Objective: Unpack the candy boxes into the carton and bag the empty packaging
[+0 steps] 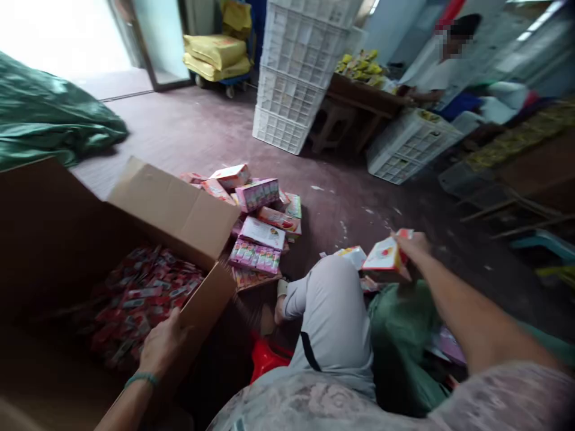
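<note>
Reddish-brown concrete floor (pixel 188 126), left hand (pixel 162 344) gripping big brown cardboard box (pixel 171 206) rim, right hand (pixel 415 244) holding small white-and-red carton (pixel 384 256), pink cartons piled (pixel 258 224) nearby.

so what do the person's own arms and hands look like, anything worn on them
Both hands are bare, no gloves. The left hand has a thin teal band round the wrist, and its forearm is uncovered. The right hand shows no band or ring that can be made out; its arm is bare up to a short, pale lace-patterned sleeve at the upper arm.

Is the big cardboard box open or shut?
Open: the box has its flaps spread, red packets visible inside.
</note>
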Demonstrator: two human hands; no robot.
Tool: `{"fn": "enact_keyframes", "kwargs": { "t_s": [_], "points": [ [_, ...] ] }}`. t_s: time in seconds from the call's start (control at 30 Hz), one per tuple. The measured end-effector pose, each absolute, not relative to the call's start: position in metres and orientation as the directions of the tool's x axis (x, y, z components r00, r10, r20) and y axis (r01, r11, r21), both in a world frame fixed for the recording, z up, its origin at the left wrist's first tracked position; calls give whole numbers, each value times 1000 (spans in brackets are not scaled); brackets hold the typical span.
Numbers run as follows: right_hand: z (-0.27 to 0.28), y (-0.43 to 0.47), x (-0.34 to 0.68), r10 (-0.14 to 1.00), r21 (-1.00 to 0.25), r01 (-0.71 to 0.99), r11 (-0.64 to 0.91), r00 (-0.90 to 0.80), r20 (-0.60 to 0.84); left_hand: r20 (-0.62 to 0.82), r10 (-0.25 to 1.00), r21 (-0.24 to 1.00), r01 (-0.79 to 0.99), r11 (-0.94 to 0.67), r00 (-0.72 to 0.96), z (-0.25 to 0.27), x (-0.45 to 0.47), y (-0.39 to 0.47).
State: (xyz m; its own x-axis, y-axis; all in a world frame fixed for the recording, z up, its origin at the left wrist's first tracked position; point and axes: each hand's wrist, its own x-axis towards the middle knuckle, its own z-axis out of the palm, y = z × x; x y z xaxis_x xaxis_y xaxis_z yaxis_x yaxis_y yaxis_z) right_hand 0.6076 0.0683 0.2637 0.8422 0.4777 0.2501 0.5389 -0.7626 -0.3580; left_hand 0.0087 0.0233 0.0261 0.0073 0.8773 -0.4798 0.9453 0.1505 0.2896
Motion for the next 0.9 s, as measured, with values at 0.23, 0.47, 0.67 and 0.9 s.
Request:
{"fn": "enact_keyframes", "kwargs": {
  "t_s": [0.23,0.47,0.67,0.9],
  "points": [
    [194,139,539,760,-232,742,-629,649,17,-506,861,306,922,239,-55,24,9,28],
    [69,231,371,880,-214,975,63,-155,-448,-597,795,270,908,320,-103,22,12,35],
    [-33,220,360,886,-74,991,114,-135,-444,-542,840,321,919,228,-19,13,6,34],
    [-61,228,361,907,-37,991,128,-132,-400,-521,853,312,922,227,-34,12,6,30]
  ]
}}
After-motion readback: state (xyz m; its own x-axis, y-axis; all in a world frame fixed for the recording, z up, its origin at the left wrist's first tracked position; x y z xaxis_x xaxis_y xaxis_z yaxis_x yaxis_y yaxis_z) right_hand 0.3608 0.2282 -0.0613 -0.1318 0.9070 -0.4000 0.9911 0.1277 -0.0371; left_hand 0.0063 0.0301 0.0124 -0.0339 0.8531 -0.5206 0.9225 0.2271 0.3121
